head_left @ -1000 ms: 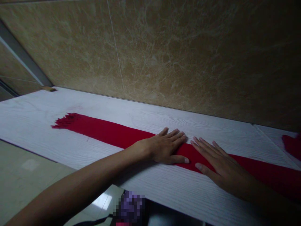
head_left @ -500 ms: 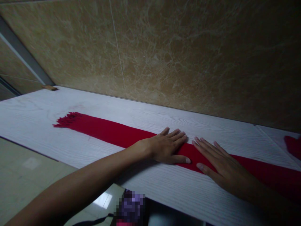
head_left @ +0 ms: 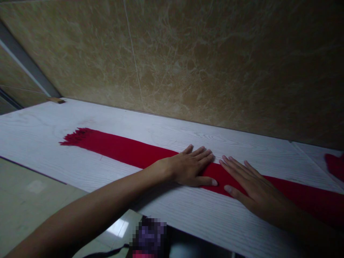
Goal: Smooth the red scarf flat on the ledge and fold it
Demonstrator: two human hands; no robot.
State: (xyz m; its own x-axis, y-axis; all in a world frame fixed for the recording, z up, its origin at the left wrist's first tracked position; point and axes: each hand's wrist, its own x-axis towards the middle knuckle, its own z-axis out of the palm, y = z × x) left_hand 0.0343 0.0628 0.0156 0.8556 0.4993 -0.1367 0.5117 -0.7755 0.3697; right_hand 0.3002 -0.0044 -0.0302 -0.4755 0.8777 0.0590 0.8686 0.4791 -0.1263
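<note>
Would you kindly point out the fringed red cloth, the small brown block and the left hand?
Fringed red cloth [head_left: 115,146]: head view, plain stretch.
Small brown block [head_left: 56,100]: head view, visible middle.
Left hand [head_left: 189,169]: head view, its back.

- The middle of the scarf [head_left: 115,147] is hidden by the left hand [head_left: 190,168] and right hand [head_left: 249,186]; its end toward 4 o'clock is cut off.
- At 3 o'clock, the edge cuts off a red cloth [head_left: 334,166].
- At 6 o'clock, a pixelated thing [head_left: 150,234] is unreadable.
</note>
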